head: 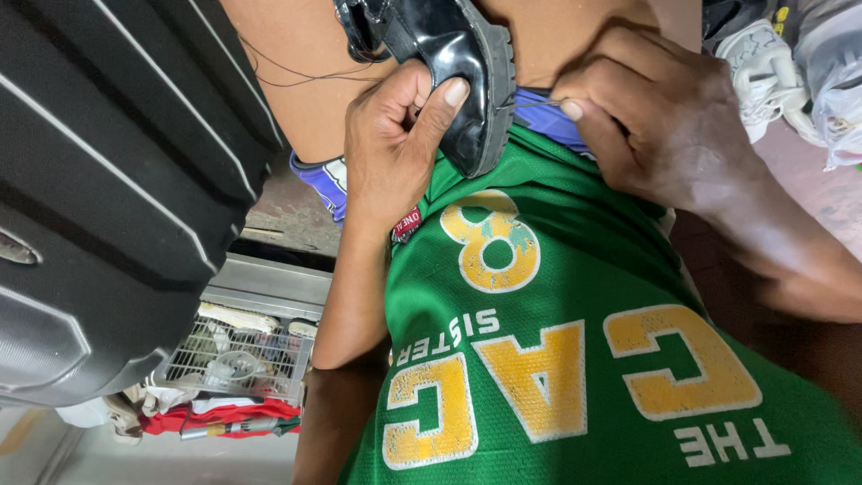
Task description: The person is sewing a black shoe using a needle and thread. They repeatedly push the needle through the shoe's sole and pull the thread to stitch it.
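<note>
Background: one dark ribbed suitcase (108, 180), one wire cage (238, 355) on the floor.
Shoe: one black shoe (458, 63), on the lap above a green jersey (575, 359).
Left hand (395, 144): clasped on the sole.
Right hand (655, 117): pinching one thread (534, 104).

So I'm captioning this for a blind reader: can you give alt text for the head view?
Seen from above, the left hand grips a glossy black shoe by its sole while the right hand pinches a thin thread at the sole's edge, over a green jersey. A dark ribbed suitcase stands at the left.
</note>
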